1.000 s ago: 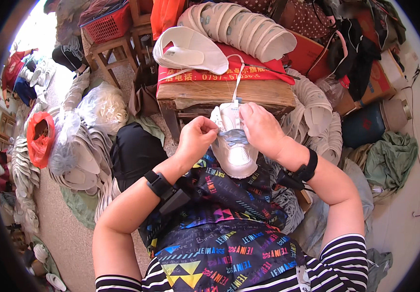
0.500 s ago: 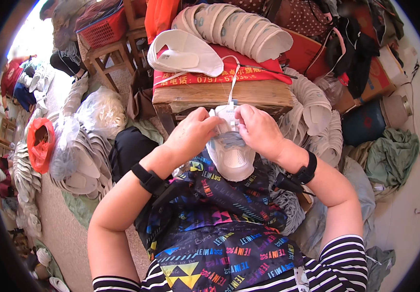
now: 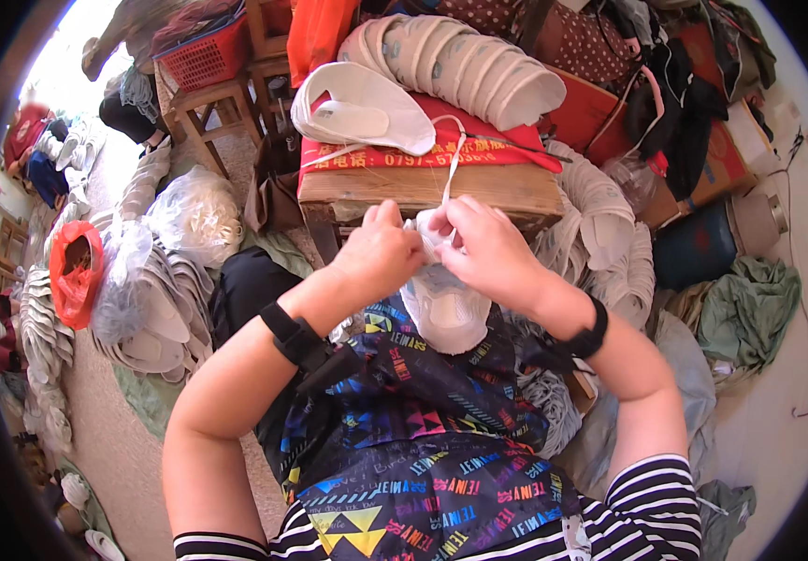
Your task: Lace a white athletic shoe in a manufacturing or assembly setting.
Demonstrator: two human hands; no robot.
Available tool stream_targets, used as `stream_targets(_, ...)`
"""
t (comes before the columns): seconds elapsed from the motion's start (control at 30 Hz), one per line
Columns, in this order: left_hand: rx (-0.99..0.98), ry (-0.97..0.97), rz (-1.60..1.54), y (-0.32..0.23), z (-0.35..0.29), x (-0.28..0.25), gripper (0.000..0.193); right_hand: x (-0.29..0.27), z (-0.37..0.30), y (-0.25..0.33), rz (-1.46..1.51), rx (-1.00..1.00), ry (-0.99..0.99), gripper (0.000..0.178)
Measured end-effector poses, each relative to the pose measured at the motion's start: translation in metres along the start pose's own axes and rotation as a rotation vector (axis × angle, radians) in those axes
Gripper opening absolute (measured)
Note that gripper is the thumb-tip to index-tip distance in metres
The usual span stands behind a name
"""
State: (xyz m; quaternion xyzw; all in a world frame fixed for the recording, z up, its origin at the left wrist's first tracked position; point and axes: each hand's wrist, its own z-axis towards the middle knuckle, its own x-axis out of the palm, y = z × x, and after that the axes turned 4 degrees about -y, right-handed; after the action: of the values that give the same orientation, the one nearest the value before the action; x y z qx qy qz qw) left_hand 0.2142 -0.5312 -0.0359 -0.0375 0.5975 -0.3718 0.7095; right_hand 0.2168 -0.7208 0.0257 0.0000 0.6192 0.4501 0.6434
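Held white shoe upper (image 3: 443, 309) over lap, just short of wooden desk (image 3: 423, 192), long axis 12-to-6, toe at 6; both grips clenched on its 12 end, left hand (image 3: 381, 254) at 10, right hand (image 3: 490, 251) at 2, equally near.

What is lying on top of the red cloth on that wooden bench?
On the red cloth lie a flat white shoe upper and a row of stacked pale soles. Both cover part of the cloth; the wooden bench shows below.
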Motion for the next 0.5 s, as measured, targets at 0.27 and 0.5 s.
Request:
stream_targets(0.27,-0.068,0.158,-0.095,0.014,0.009,0.012,0.011,-0.059,-0.038,0.134,1.39,-0.546,0.79,0.024)
stream_targets(0.5,-0.13,0.109,0.11,-0.018,0.013,0.005,0.018,-0.068,-0.051,0.14,1.525,-0.688,0.637,0.034)
